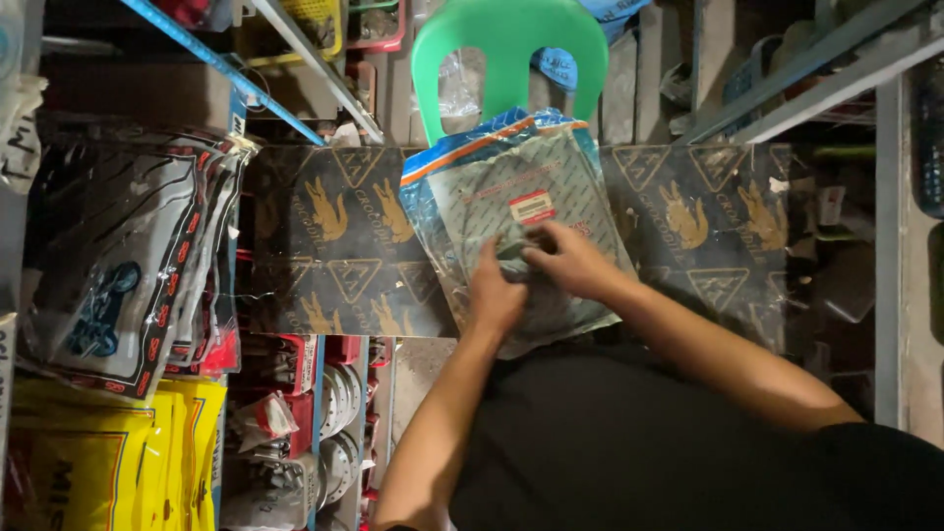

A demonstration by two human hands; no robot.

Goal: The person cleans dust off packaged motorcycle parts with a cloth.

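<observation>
Pinching the grey folded part (pixel 513 246) between my left hand (pixel 495 295) and right hand (pixel 570 261), both closed on it, I'd steady the plastic packet (pixel 511 187) at twelve o'clock.

Black short-sleeved shirt; 2 bare forearms, no gloves.

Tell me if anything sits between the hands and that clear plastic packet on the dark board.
Nothing visible does. The left hand and the right hand both rest directly on the clear plastic packet, which lies on the dark printed board.
</observation>
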